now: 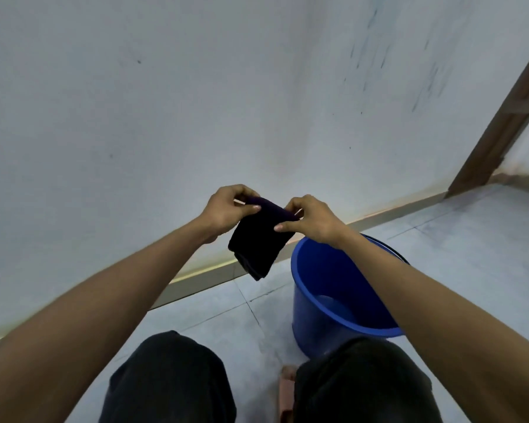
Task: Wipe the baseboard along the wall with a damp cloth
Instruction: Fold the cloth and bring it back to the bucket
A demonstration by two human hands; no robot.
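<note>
A dark folded cloth (257,242) hangs in the air in front of me. My left hand (229,209) pinches its upper left corner and my right hand (312,219) pinches its upper right edge. The cloth hangs above the floor, just left of a blue bucket (315,319). Behind it the grey-brown baseboard (196,283) runs along the foot of the pale wall (165,117), from lower left to the right, partly hidden by my arms and the cloth.
The blue bucket stands on the tiled floor (458,236) close to my right knee, with some water in its bottom. A brown door frame (501,129) rises at the far right. My knees in dark trousers fill the bottom; a bare foot (287,389) shows between them.
</note>
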